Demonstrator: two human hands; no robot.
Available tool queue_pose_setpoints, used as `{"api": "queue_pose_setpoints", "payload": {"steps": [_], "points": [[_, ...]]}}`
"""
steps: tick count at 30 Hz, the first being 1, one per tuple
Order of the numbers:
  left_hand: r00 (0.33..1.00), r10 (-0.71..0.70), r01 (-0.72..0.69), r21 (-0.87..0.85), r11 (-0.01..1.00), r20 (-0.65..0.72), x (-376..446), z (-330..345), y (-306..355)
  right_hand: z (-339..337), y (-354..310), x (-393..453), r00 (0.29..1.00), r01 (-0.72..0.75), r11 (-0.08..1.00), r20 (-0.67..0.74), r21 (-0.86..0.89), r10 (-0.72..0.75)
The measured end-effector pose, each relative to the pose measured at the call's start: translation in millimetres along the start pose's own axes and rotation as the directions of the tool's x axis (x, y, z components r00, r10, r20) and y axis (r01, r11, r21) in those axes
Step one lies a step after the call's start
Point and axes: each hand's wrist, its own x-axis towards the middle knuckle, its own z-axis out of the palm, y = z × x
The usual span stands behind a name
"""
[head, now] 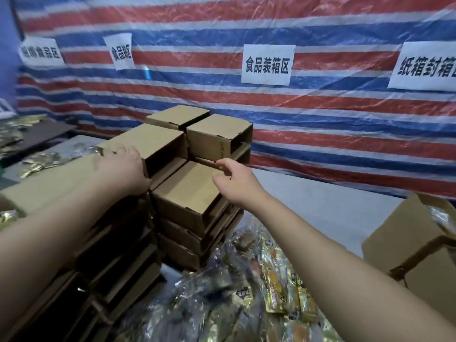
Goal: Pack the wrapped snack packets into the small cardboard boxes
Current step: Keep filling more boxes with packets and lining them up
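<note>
The left hand (123, 160) lies flat on a small cardboard box (145, 144) and the right hand (233, 180), fingers loose and empty, reaches beside it, so steady that stack before lifting, with the snack packets (246, 292) heaped below the box.

A white paper sign (267, 64) on the striped tarp (320, 114) reads 食品装箱区. Another sign (423, 66) shows 纸箱封箱, cut off at the frame edge.

I see matt brown cardboard boxes (187, 191). The snack packets (278, 287) look like glossy plastic wrap. The striped tarp (320, 114) behind is shiny woven plastic.
</note>
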Motion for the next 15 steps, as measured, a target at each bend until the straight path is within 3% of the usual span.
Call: {"api": "queue_pose_setpoints", "payload": {"steps": [5,10,15], "points": [[0.998,0.021,-0.018,-0.039,0.999,0.067,-19,12,-11,24,-20,1,0.998,0.037,0.999,0.050,0.004,-0.037],[0.999,0.041,-0.041,0.066,0.997,0.000,-38,5,-18,37,-41,-1,0.993,0.066,0.998,0.101,0.017,-0.067],[0.991,0.131,-0.130,0.034,0.991,-0.029,-55,-36,-13,27,-63,-3,0.990,0.115,0.993,0.077,0.019,-0.116]]}}
